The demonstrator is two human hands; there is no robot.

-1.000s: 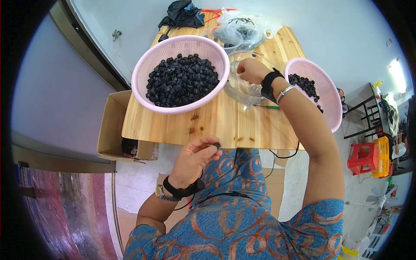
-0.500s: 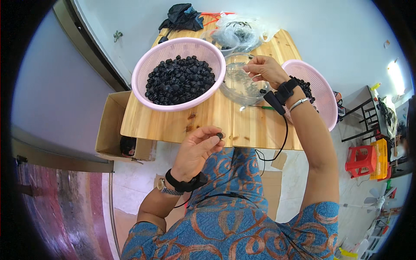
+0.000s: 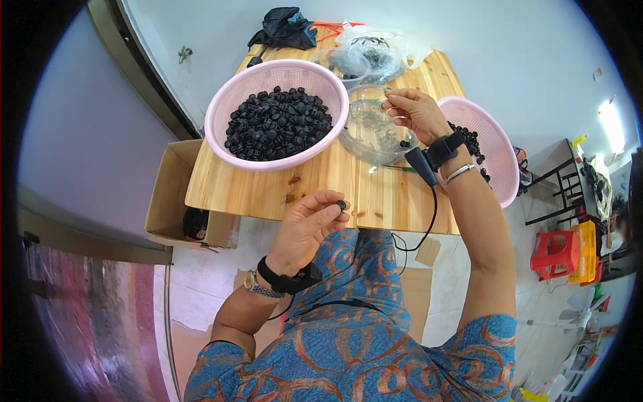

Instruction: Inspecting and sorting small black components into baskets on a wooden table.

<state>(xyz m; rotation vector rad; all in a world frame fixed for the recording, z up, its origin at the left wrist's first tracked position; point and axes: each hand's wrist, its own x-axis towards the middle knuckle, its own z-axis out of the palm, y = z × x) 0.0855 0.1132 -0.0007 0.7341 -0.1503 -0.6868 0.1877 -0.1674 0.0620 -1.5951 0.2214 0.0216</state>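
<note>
Right hand point(image 3: 414, 110) now over clear bowl point(image 3: 375, 130)

The person wears a short-sleeved top of blue cloth point(image 3: 348, 355) printed with orange-brown swirls and curling lines; the sleeves end above the elbows, leaving both forearms bare. On the left wrist sits a black band point(image 3: 289, 278) carrying a small black device, and just behind it a metal watch bracelet point(image 3: 261, 288) with a pale round face. The right wrist carries a matching black strap point(image 3: 445, 147) with an oblong black unit point(image 3: 420, 166) fixed at its side, plus a thin silver bangle point(image 3: 459, 174). A thin black cable point(image 3: 429, 221) runs from that unit down to the top. Another cable leaves the left band.
</note>
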